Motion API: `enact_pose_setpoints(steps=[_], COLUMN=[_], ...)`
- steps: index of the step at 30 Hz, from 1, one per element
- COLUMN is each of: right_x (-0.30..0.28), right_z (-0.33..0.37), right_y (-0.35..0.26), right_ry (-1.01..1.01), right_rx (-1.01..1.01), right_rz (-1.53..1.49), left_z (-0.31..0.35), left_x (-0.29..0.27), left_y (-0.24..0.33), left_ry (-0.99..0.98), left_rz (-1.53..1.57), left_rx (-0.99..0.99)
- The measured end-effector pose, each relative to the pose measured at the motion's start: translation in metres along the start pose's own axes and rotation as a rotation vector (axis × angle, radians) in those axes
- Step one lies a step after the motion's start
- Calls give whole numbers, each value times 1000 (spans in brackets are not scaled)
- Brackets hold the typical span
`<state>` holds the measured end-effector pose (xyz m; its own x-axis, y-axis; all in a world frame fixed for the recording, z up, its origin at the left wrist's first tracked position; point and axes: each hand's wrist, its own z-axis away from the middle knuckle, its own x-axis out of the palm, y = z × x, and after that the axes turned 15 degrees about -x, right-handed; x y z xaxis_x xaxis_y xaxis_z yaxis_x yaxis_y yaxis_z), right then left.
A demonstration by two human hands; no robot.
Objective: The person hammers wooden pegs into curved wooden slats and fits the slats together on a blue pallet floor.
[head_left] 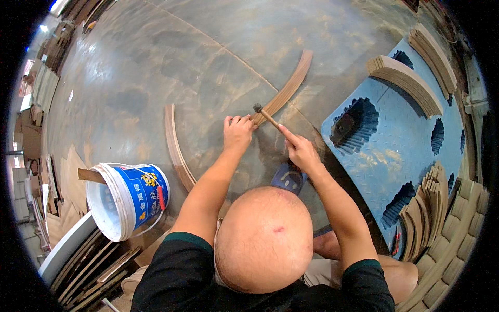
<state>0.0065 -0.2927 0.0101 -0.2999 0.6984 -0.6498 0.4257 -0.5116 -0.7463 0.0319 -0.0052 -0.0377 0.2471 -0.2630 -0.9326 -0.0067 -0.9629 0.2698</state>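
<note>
A curved wooden piece (292,87) lies on the floor ahead of me, bending away to the far right. My left hand (238,134) closes its fingers on the near end of this piece. My right hand (302,152) is wrapped around the wooden handle of a small hammer (271,119), index finger stretched along it. The hammer's dark head is over the piece, just right of my left fingertips; whether it touches the wood I cannot tell. To the left of my left forearm, another curved wooden strip (174,143) rests on the floor.
At left stands a white-and-blue bucket (136,195) with a board in its mouth; wooden strips (96,265) are piled below it. A blue panel with dark ribbed holes (343,140) at right carries stacked curved pieces (408,83) and thin curved slats (426,208).
</note>
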Motion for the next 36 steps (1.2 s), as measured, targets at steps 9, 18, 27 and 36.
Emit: enact_pose_setpoints(steps=[9,18,27,36], right_x=[-19,-119,-252,-373], right_z=[-5,-5,37,187], right_y=[-30,-76,-109,-122], right_ry=[-17,185,104,-19], right_rx=[135,179,223,364], right_rz=[-105,-582,-299,82], left_z=[-2,-8,-133,-216], left_x=[-7,-55,15,-49], left_y=[-8,13,47,29], left_ry=[14,-408,-304,-130], left_rz=[-23,-107,-366,-312], left_rx=[48,381,446,725])
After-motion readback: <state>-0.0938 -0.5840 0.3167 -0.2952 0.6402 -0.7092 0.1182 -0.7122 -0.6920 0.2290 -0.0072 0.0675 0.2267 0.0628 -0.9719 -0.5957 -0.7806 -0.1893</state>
